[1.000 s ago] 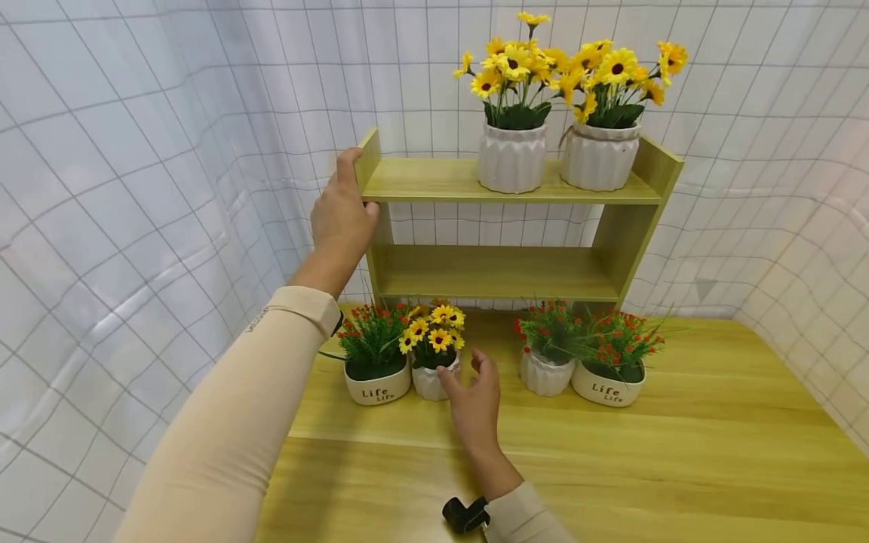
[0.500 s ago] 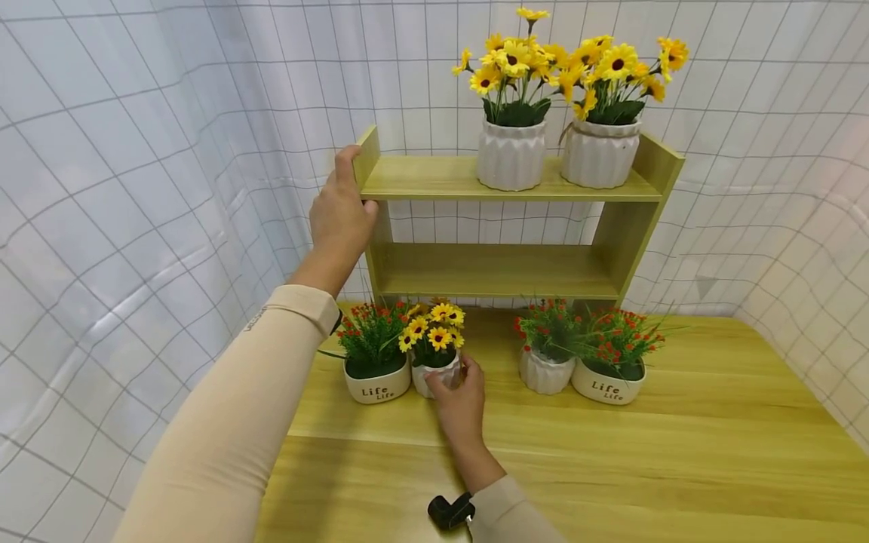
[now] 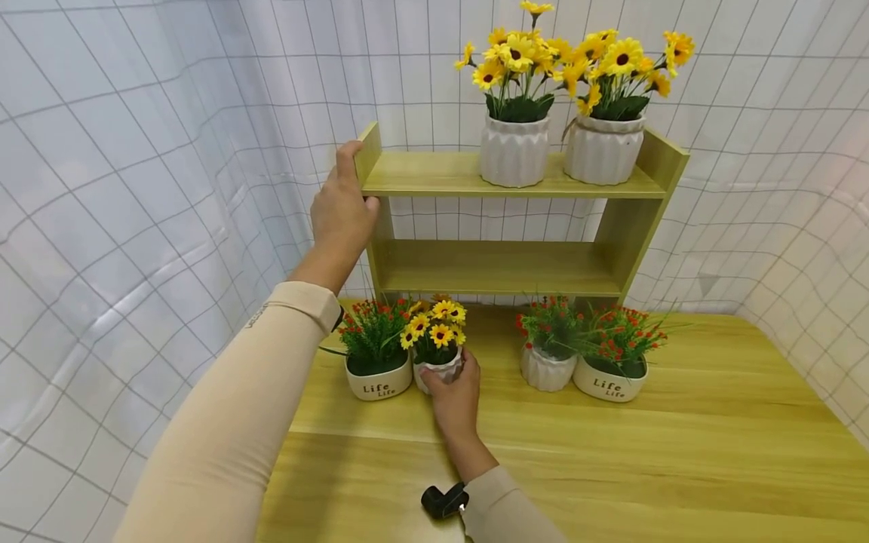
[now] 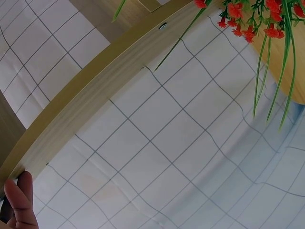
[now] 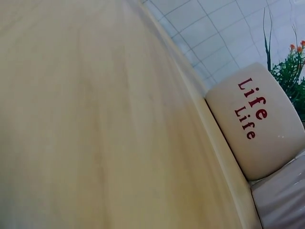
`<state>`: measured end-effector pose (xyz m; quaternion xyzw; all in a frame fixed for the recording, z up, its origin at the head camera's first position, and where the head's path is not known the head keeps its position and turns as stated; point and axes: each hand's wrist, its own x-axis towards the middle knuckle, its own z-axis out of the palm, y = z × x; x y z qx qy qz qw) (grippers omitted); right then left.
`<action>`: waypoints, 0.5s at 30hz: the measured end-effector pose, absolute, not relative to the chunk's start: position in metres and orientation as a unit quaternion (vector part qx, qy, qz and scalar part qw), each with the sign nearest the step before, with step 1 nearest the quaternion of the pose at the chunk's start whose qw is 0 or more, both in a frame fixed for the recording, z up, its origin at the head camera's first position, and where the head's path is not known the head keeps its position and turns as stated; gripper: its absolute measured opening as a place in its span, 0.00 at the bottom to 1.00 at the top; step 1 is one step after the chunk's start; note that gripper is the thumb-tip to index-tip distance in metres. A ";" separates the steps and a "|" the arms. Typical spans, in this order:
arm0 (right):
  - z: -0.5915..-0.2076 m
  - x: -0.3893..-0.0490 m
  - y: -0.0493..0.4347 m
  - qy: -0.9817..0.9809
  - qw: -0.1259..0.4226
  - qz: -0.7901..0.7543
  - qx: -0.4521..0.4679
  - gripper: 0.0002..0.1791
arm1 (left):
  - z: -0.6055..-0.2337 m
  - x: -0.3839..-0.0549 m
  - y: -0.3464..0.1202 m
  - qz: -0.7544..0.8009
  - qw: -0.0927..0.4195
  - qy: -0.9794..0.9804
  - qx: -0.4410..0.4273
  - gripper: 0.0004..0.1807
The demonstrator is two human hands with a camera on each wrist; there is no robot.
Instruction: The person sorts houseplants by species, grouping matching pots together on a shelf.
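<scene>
My left hand grips the upper left end of a yellow-green wooden shelf, thumb at the front under the top board. In the left wrist view its fingertips lie against the shelf's side panel. On the table below, my right hand holds a small ribbed white pot of yellow artificial sunflowers, thumb across its front and fingers along its right side. Beside that pot on the left stands an oval cream "Life" planter with red flowers, whose lettered wall also shows in the right wrist view.
To the right on the wooden table are a ribbed pot with red flowers and another "Life" planter. Two taller sunflower pots, a left one and a right one, stand on the top board. Grid-patterned curtain surrounds the table.
My right hand has moved left from beside the small sunflower pot and closed its thumb and fingers round it. The left hand stays on the shelf.
</scene>
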<state>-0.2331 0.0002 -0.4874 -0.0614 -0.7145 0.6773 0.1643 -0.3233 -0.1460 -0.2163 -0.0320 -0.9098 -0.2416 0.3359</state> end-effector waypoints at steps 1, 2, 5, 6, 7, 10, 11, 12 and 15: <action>-0.488 -0.233 0.000 -0.716 0.168 0.675 -0.063 0.47 | -0.216 -0.323 -0.146 -0.242 0.335 -0.910 -0.031 0.38; -0.488 -0.233 -0.001 -0.718 0.172 0.671 -0.064 0.47 | -0.216 -0.323 -0.146 -0.243 0.334 -0.910 -0.031 0.39; -0.490 -0.234 -0.002 -0.720 0.182 0.666 -0.066 0.46 | -0.217 -0.322 -0.146 -0.245 0.330 -0.911 -0.030 0.39; -0.491 -0.234 -0.002 -0.721 0.184 0.665 -0.066 0.46 | -0.217 -0.322 -0.146 -0.245 0.330 -0.911 -0.031 0.39; -0.492 -0.234 -0.003 -0.721 0.186 0.664 -0.066 0.46 | -0.217 -0.322 -0.146 -0.246 0.330 -0.911 -0.031 0.38; -0.493 -0.235 -0.003 -0.722 0.187 0.663 -0.062 0.45 | -0.217 -0.322 -0.146 -0.246 0.331 -0.910 -0.031 0.38; -0.494 -0.235 -0.003 -0.724 0.186 0.662 -0.061 0.45 | -0.217 -0.322 -0.146 -0.245 0.332 -0.910 -0.031 0.38; -0.494 -0.235 -0.003 -0.724 0.185 0.662 -0.060 0.45 | -0.217 -0.322 -0.146 -0.245 0.333 -0.910 -0.031 0.38; -0.494 -0.236 -0.002 -0.722 0.184 0.664 -0.057 0.44 | -0.216 -0.322 -0.146 -0.246 0.335 -0.909 -0.033 0.38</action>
